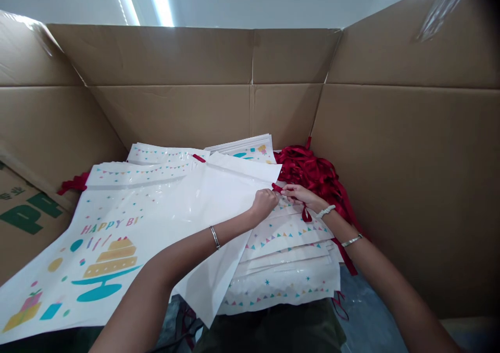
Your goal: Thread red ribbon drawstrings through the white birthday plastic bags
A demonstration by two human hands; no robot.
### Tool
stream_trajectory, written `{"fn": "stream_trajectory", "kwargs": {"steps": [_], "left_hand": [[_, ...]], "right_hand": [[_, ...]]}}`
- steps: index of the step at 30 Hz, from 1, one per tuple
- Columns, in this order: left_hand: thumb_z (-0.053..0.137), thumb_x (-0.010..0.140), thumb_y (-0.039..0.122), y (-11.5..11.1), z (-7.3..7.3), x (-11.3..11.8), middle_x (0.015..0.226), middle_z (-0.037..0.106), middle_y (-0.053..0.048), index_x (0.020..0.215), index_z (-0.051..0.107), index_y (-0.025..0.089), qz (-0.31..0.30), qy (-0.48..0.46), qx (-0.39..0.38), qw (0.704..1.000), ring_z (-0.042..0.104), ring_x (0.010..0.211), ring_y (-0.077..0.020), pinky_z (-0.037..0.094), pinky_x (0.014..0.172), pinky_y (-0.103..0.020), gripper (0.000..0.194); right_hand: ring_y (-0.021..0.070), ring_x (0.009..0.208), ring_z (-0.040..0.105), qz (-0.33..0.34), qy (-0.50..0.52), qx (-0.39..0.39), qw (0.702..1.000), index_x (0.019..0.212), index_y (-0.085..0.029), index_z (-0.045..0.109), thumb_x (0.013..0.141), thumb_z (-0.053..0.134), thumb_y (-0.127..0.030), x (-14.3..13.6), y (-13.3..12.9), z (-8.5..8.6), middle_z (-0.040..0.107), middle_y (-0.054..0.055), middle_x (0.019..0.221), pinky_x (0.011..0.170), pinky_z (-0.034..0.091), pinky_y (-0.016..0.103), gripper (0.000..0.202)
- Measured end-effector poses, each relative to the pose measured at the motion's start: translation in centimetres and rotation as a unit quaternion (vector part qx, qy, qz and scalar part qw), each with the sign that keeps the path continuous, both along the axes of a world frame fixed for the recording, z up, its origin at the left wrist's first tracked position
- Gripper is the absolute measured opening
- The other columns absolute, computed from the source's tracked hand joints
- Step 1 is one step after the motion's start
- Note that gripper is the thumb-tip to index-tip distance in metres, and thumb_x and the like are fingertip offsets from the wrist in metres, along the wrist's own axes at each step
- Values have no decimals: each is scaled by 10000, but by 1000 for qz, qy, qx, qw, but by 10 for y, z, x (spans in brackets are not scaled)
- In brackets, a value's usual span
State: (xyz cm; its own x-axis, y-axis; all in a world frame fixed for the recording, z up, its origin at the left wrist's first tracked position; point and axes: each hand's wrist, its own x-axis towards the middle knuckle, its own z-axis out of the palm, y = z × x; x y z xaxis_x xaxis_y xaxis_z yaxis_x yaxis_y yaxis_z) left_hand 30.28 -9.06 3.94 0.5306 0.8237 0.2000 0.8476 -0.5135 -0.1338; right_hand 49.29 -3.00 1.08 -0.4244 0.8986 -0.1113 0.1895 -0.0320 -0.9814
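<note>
Cardboard (167,56): tall brown walls at the back and both sides.
Printed sheet (156,197): spread at the left, showing a cake and part of "HAPPY".
White sheet (219,197): blank face up, over the printed sheet, under the left forearm.
Stack (281,280): more printed sheets, overlapping, below the hands.
Red pile (312,171): tangled ribbons, just beyond the right hand.
Left hand (265,204): closed in a fist near the white sheet's edge; what it encloses is hidden.
Right hand (300,196): pinching the ribbon.
Ribbon (277,188): red, between both hands' fingertips.
Bangle (214,237): silver, on the left forearm.
</note>
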Motion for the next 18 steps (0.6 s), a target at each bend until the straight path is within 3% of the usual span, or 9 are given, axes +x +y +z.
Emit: {"fn": "stream_trajectory", "kwargs": {"steps": [7,10,15,18], "left_hand": [[326,957,-3,-14,2,10,914,660,-246,1015,670,-5,-29,21,16,999,655,874,-303,416,632,-337,349],[301,965,8,-15,3,8,924,658,-251,1054,661,-17,-30,34,25,999,652,875,-308,420,637,-346,372],[313,970,25,-13,1,1,922,651,-237,1044,655,-11,-43,56,28,997,648,897,-312,438,663,-356,352],[353,958,21,-10,-3,-5,940,643,-207,1053,649,29,-40,38,35,998,639,908,-288,452,683,-344,311]], "right_hand": [[21,401,295,15,56,-48,997,839,-176,520,681,794,-551,-14,11,-24,512,-65,590,392,152,194,491],[13,397,314,5,120,-81,989,865,-181,504,664,825,-528,-19,10,-31,501,-81,597,392,195,178,514],[59,462,480,-28,228,-134,964,969,-204,533,605,904,-405,-25,10,-38,513,-89,596,454,372,181,557],[75,467,506,-42,265,-151,951,987,-221,568,617,901,-389,-31,11,-40,544,-84,611,444,392,189,525]]}}
